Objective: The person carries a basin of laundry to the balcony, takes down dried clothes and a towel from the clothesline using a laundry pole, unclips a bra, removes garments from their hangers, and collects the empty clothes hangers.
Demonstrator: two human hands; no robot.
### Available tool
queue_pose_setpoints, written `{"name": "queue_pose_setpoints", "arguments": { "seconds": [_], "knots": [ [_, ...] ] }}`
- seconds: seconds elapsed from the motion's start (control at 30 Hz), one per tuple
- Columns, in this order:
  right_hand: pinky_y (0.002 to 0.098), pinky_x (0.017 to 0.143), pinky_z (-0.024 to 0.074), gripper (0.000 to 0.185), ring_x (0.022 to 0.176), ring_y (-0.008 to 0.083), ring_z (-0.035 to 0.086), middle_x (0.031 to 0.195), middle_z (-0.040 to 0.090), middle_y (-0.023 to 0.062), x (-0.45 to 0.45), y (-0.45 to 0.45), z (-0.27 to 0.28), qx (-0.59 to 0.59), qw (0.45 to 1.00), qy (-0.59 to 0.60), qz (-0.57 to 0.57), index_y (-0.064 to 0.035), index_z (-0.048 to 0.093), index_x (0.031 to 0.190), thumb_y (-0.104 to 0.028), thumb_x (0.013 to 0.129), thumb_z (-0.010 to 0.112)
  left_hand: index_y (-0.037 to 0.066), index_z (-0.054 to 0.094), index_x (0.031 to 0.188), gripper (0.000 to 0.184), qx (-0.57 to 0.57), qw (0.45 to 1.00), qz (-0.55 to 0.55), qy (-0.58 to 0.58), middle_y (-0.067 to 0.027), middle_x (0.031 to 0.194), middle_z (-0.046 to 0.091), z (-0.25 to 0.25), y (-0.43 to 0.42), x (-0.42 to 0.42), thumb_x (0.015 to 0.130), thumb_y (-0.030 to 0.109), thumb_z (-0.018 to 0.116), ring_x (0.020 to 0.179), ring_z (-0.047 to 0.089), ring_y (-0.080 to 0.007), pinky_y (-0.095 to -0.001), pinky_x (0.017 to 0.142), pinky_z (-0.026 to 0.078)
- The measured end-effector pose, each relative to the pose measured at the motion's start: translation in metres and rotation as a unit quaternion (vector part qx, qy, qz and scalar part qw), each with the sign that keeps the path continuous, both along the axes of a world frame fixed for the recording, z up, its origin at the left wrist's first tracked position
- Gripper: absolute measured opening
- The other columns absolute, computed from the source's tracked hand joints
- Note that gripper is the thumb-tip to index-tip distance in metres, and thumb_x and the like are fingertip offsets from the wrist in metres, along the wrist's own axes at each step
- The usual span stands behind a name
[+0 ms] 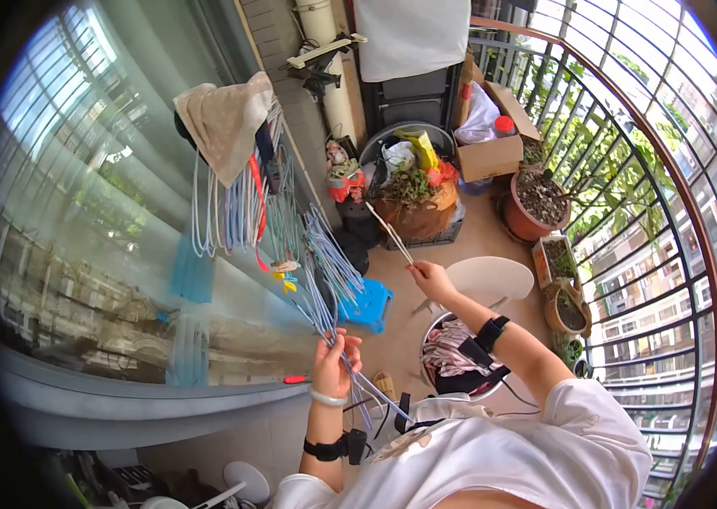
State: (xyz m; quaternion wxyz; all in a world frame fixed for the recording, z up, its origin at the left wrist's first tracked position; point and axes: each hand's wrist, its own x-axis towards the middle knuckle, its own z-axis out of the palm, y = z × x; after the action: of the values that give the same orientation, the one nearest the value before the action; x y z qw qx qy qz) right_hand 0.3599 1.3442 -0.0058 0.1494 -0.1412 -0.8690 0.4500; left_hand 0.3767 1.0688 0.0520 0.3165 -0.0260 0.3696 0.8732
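My left hand [337, 360] is closed round a bunch of thin wire hangers [318, 301], whose ends spread above and below my fingers. To the right and higher up, my right hand [431, 280] pinches one slim pale hanger [389, 231] by its end, and it points up and left. Many more hangers [244, 208] hang in a row at the left, with a beige cloth [227, 123] draped over their top. Colored clips [285, 276] dangle below that row. Striped clothes [452, 348] lie in a metal basin [426, 373] below my right forearm.
A white round stool [490, 280] stands beyond the basin, and a blue plastic stool [367, 305] is near my left hand. Further off are a bagged planter [418, 212], a cardboard box [490, 159] and potted plants [541, 204] along the railing. A glass door [104, 254] runs down the left.
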Motion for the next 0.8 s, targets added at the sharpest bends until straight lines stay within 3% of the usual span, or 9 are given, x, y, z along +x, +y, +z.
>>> {"name": "queue_pose_setpoints", "arguments": {
  "seconds": [0.03,0.13,0.2,0.33,0.4,0.6,0.67,0.7,0.8],
  "knots": [
    [0.0407,0.060,0.0444,0.022,0.068,0.0345,0.057,0.072,0.059,0.0176,-0.020,-0.001,0.000,0.027,0.999,-0.047,-0.001,-0.0066,0.062,0.086,-0.025,0.080,0.051,0.011,0.044,0.099,0.010,-0.010,1.000,0.011,-0.017,-0.0125,0.083,0.058,0.004,-0.006,0.007,0.090,0.015,0.042,0.056,0.050,-0.0136,-0.0247,0.042,0.037],
    [0.0387,0.055,0.0435,0.021,0.061,0.0332,0.056,0.067,0.057,0.0172,-0.080,-0.013,-0.017,0.107,0.994,-0.036,-0.001,-0.0087,0.062,0.082,-0.026,0.082,0.050,0.012,0.043,0.100,0.010,0.004,0.998,0.013,-0.063,-0.0119,0.081,0.057,0.002,-0.023,0.025,0.090,0.015,0.041,0.056,0.049,-0.0144,-0.0250,0.042,0.037],
    [0.0424,0.057,0.0447,0.022,0.066,0.0342,0.057,0.069,0.058,0.0163,-0.118,-0.021,-0.023,0.158,0.987,-0.042,0.008,-0.0110,0.061,0.078,-0.027,0.082,0.046,0.012,0.043,0.100,0.011,0.004,0.997,0.029,-0.074,-0.0118,0.080,0.057,0.004,-0.032,0.035,0.090,0.015,0.041,0.056,0.049,-0.0147,-0.0252,0.042,0.036],
    [0.0435,0.061,0.0465,0.018,0.071,0.0338,0.059,0.072,0.060,0.0146,-0.174,-0.043,-0.029,0.256,0.957,-0.132,0.021,-0.0097,0.058,0.072,-0.021,0.079,0.046,0.013,0.042,0.102,0.012,0.029,0.990,0.080,-0.108,-0.0117,0.080,0.057,-0.003,-0.052,0.042,0.090,0.014,0.040,0.056,0.048,-0.0153,-0.0259,0.042,0.036],
    [0.0394,0.068,0.0493,0.020,0.082,0.0296,0.061,0.086,0.063,0.0134,-0.195,-0.053,-0.028,0.286,0.931,-0.228,0.011,-0.0103,0.064,0.083,-0.018,0.079,0.046,0.013,0.042,0.102,0.012,0.034,0.989,0.096,-0.110,-0.0115,0.080,0.057,-0.005,-0.060,0.041,0.090,0.013,0.040,0.056,0.048,-0.0153,-0.0259,0.043,0.036],
    [0.0369,0.071,0.0490,0.018,0.089,0.0280,0.060,0.094,0.062,0.0120,-0.193,-0.073,-0.051,0.308,0.893,-0.324,0.054,-0.0081,0.064,0.088,-0.013,0.074,0.054,0.012,0.042,0.103,0.013,0.034,0.985,0.103,-0.132,-0.0109,0.079,0.056,-0.009,-0.065,0.035,0.090,0.013,0.040,0.058,0.048,-0.0152,-0.0253,0.043,0.036],
    [0.0357,0.073,0.0487,0.020,0.090,0.0275,0.060,0.096,0.062,0.0116,-0.177,-0.082,-0.043,0.318,0.880,-0.341,0.084,-0.0083,0.065,0.088,-0.016,0.075,0.051,0.012,0.042,0.103,0.014,0.038,0.985,0.101,-0.135,-0.0109,0.079,0.056,-0.008,-0.065,0.032,0.090,0.013,0.040,0.059,0.048,-0.0153,-0.0247,0.043,0.035],
    [0.0351,0.077,0.0471,0.026,0.094,0.0274,0.058,0.098,0.062,0.0116,-0.181,-0.075,-0.069,0.288,0.890,-0.349,0.061,-0.0082,0.064,0.093,-0.018,0.076,0.046,0.012,0.042,0.104,0.014,0.041,0.985,0.098,-0.133,-0.0109,0.079,0.056,-0.007,-0.065,0.031,0.090,0.012,0.040,0.058,0.048,-0.0152,-0.0248,0.043,0.036],
    [0.0354,0.080,0.0453,0.031,0.098,0.0281,0.056,0.102,0.060,0.0118,-0.164,-0.085,-0.044,0.260,0.885,-0.380,0.065,-0.0098,0.063,0.097,-0.023,0.078,0.043,0.011,0.043,0.103,0.014,0.042,0.988,0.085,-0.123,-0.0111,0.079,0.056,-0.005,-0.063,0.027,0.089,0.013,0.041,0.058,0.049,-0.0150,-0.0255,0.044,0.036]
  ]
}}
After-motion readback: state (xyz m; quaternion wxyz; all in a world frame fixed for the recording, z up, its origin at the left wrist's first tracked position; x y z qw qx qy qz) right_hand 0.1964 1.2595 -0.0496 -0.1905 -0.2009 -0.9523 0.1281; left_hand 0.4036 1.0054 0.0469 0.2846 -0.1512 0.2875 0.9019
